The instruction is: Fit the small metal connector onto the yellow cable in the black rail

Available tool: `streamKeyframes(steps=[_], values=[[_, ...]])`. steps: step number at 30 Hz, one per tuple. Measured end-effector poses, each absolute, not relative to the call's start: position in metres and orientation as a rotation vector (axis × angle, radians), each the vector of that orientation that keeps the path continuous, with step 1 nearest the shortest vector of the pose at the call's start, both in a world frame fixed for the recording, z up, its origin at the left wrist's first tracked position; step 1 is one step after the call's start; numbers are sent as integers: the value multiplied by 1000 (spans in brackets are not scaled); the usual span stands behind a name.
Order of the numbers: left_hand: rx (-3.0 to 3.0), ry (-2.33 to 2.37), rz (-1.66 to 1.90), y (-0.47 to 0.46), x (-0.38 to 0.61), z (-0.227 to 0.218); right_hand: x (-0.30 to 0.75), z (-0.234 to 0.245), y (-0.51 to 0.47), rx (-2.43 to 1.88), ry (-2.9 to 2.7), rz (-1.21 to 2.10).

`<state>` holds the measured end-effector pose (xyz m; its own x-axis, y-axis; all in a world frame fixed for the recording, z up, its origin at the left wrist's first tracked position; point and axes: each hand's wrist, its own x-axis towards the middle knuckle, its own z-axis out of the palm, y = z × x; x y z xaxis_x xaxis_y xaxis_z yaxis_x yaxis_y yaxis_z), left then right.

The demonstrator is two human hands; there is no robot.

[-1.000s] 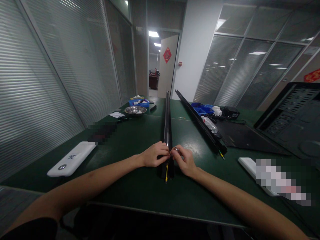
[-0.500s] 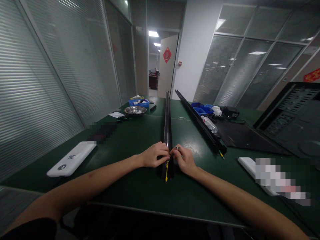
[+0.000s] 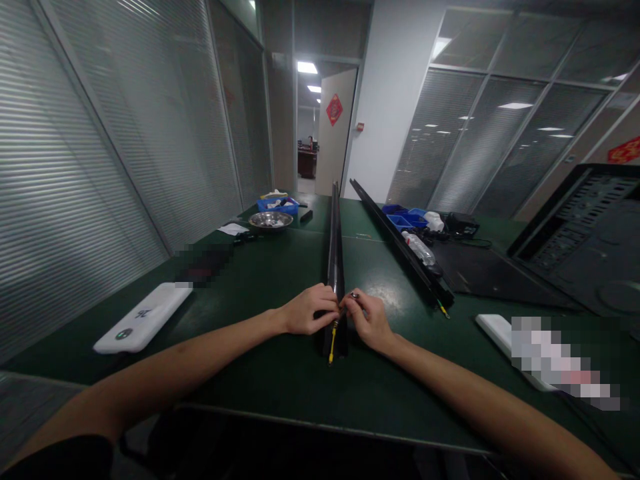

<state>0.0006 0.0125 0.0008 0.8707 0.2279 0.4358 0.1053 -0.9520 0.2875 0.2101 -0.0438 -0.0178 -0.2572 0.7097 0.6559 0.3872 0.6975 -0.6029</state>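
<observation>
A long black channel-shaped rail runs away from me down the middle of the table. Over its near end, my left hand has thumb and fingers closed in a pinch. Below those fingertips hangs a short yellow wire with a terminal at its lower end. My right hand is closed at the rail's right side, its fingertips almost meeting the left ones. A small shiny metal piece shows at the right fingers; whether it is a ring or a part, I cannot tell. The fingers hide whatever they pinch.
A second black rail lies to the right, with a plastic bottle and blue bins beyond. A metal bowl and blue basket stand back left. White devices flank me. A black metal panel rises at right.
The lower end of the yellow wire has shifted slightly left. Both hands stay in nearly the same place.
</observation>
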Motion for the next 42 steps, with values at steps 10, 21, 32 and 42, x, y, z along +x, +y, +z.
streamKeyframes(steps=[10, 21, 32, 42], values=[[2772, 285, 689, 12, 1, 2, 210, -19, -46, -877, -1839, 454], [2779, 306, 683, 12, 1, 0, 210, -21, -44, -832, -1830, 478], [2787, 304, 665, 14, 1, -2, 211, -21, -45, -847, -1869, 451], [2747, 314, 655, 15, -1, -1, 210, -19, -45, -865, -1886, 459]])
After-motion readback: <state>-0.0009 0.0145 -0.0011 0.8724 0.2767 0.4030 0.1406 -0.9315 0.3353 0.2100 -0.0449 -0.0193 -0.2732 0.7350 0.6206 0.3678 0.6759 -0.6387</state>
